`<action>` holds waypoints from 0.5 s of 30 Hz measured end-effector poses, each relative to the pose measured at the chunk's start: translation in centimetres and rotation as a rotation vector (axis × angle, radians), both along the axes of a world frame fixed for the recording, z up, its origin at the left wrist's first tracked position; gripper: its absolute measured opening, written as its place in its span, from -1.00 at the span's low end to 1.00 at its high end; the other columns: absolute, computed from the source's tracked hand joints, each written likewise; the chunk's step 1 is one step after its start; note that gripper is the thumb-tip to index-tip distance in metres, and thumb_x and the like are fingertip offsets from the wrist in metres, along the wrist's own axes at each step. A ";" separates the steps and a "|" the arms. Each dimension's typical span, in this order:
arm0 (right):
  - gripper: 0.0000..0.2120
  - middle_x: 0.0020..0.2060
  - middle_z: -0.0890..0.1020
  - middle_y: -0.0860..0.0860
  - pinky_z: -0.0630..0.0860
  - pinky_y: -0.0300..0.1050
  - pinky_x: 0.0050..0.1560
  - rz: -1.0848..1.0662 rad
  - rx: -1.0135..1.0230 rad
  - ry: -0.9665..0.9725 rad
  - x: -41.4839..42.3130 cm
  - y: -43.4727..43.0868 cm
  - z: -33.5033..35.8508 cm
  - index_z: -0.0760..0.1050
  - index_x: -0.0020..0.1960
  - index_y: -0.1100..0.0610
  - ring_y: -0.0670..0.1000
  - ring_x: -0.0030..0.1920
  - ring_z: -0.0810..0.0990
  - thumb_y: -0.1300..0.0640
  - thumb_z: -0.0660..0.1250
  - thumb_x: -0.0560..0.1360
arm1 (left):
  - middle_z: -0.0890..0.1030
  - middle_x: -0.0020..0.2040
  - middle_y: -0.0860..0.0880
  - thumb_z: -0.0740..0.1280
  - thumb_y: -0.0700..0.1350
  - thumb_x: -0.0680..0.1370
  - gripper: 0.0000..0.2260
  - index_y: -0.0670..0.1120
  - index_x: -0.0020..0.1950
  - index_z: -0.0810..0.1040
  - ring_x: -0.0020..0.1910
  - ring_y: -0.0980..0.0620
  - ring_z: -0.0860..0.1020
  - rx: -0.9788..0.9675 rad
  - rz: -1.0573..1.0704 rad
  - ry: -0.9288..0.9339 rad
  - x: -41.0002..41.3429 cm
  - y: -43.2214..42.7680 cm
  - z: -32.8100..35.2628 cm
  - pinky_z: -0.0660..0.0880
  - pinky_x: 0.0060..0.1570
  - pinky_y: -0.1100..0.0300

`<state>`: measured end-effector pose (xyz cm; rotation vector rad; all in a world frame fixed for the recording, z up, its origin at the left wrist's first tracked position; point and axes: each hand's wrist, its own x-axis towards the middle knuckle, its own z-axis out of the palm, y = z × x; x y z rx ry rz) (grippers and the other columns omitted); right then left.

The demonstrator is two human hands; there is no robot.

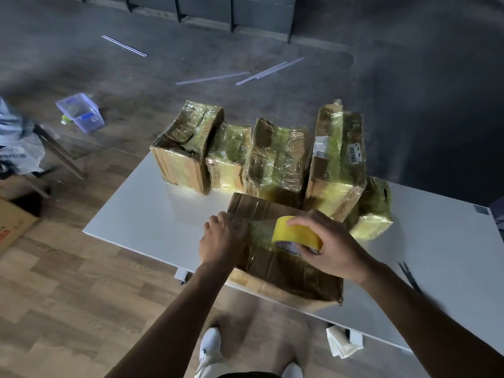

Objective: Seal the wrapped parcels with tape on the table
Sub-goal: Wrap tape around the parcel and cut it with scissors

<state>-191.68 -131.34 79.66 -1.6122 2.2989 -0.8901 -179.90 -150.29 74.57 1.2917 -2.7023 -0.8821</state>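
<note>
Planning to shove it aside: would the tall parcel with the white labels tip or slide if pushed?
The tall parcel stands on a narrow end, so a high push would probably tip it. Its glossy wrap may slide on the smooth table.

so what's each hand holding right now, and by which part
The right hand grips the yellow tape roll across its outer rim. The left hand curls its fingers over the left edge of the brown parcel.
</note>
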 end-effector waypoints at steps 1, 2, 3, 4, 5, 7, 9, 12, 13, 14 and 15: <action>-0.55 0.11 0.48 -0.18 0.53 -0.19 -0.07 0.012 0.014 -0.001 -0.1 0.2 0.1 0.39 0.29 -0.10 -0.10 0.07 0.53 0.02 0.39 0.43 | 0.43 0.25 -0.13 0.13 0.21 0.60 -0.51 -0.13 0.35 0.30 0.20 -0.09 0.41 0.001 0.004 0.002 0.0 -0.1 -0.1 0.40 0.06 0.04; -0.52 0.06 0.48 -0.18 0.46 -0.32 -0.10 0.022 0.046 0.029 -0.3 0.4 0.5 0.40 0.30 -0.10 -0.14 0.01 0.52 0.04 0.41 0.41 | 0.43 0.25 -0.13 0.13 0.22 0.60 -0.51 -0.12 0.34 0.30 0.20 -0.09 0.41 0.004 0.003 0.013 0.0 -0.1 -0.2 0.40 0.05 0.04; -0.50 -0.01 0.47 -0.17 0.36 -0.44 -0.19 0.033 0.098 0.108 -0.6 0.7 0.9 0.43 0.31 -0.09 -0.16 -0.10 0.51 0.06 0.44 0.39 | 0.43 0.25 -0.14 0.12 0.22 0.60 -0.51 -0.13 0.34 0.30 0.20 -0.09 0.41 0.006 0.005 0.023 0.0 -0.1 -0.2 0.40 0.05 0.04; -0.49 -0.09 0.45 -0.14 0.25 -0.50 -0.31 0.038 0.167 0.194 -0.9 1.1 1.5 0.46 0.30 -0.09 -0.15 -0.23 0.49 0.06 0.47 0.38 | 0.43 0.25 -0.14 0.11 0.23 0.60 -0.50 -0.13 0.35 0.31 0.20 -0.09 0.42 0.007 0.001 0.028 0.1 -0.1 -0.2 0.40 0.05 0.04; -0.49 -0.13 0.40 -0.13 0.18 -0.49 -0.41 0.026 0.247 0.251 -1.1 1.3 2.2 0.47 0.31 -0.12 -0.14 -0.31 0.47 0.06 0.48 0.39 | 0.43 0.26 -0.14 0.10 0.23 0.60 -0.49 -0.13 0.35 0.30 0.21 -0.10 0.41 0.004 -0.002 0.029 0.1 -0.1 -0.2 0.40 0.06 0.03; -0.50 -0.14 0.34 -0.12 0.19 -0.41 -0.47 -0.010 0.394 0.287 -1.0 1.5 3.3 0.40 0.36 -0.20 -0.11 -0.32 0.46 0.02 0.40 0.46 | 0.39 0.30 -0.14 0.10 0.22 0.61 -0.48 -0.13 0.40 0.26 0.25 -0.10 0.39 -0.017 0.009 0.010 0.0 -0.1 0.0 0.40 0.10 0.02; -0.53 -0.13 0.31 -0.13 0.18 -0.37 -0.45 -0.032 0.470 0.300 -0.6 1.0 3.5 0.33 0.40 -0.23 -0.11 -0.31 0.43 -0.02 0.32 0.52 | 0.37 0.30 -0.16 0.20 0.15 0.60 -0.48 -0.14 0.43 0.27 0.25 -0.13 0.38 -0.170 -0.010 0.002 -0.2 0.0 0.3 0.41 0.11 -0.01; -0.56 -0.10 0.33 -0.11 0.12 -0.35 -0.44 -0.044 0.468 0.350 -0.1 -0.1 3.3 0.35 0.40 -0.20 -0.17 -0.39 0.30 -0.05 0.28 0.54 | 0.55 0.04 -0.17 0.45 -0.13 0.42 -0.69 -0.15 0.13 0.58 -0.05 -0.18 0.53 -0.534 -0.270 0.197 -0.7 0.2 -0.6 0.49 -0.17 0.01; -0.56 -0.07 0.38 -0.08 0.10 -0.35 -0.45 -0.042 0.470 0.352 0.0 -0.2 3.2 0.35 0.40 -0.18 -0.20 -0.41 0.24 -0.05 0.28 0.54 | 0.57 -0.04 -0.14 0.41 -0.17 0.41 -0.80 -0.13 0.03 0.62 -0.11 -0.17 0.54 -0.581 -0.396 0.284 -0.7 0.3 -1.0 0.50 -0.22 0.03; -0.56 -0.02 0.43 -0.06 0.08 -0.36 -0.45 -0.038 0.470 0.350 0.2 -0.2 3.1 0.36 0.41 -0.16 -0.23 -0.41 0.18 -0.05 0.29 0.54 | 0.58 -0.08 -0.11 0.32 -0.15 0.45 -0.85 -0.11 -0.03 0.63 -0.13 -0.15 0.54 -0.578 -0.490 0.336 -0.6 0.5 -1.3 0.50 -0.23 0.04; -0.55 0.01 0.46 -0.04 0.07 -0.37 -0.44 -0.038 0.457 0.332 0.3 -0.2 3.0 0.37 0.41 -0.15 -0.25 -0.41 0.15 -0.04 0.31 0.53 | 0.58 -0.09 -0.08 0.23 -0.11 0.48 -0.81 -0.09 -0.05 0.63 -0.13 -0.13 0.53 -0.564 -0.548 0.351 -0.4 0.7 -1.4 0.50 -0.21 0.04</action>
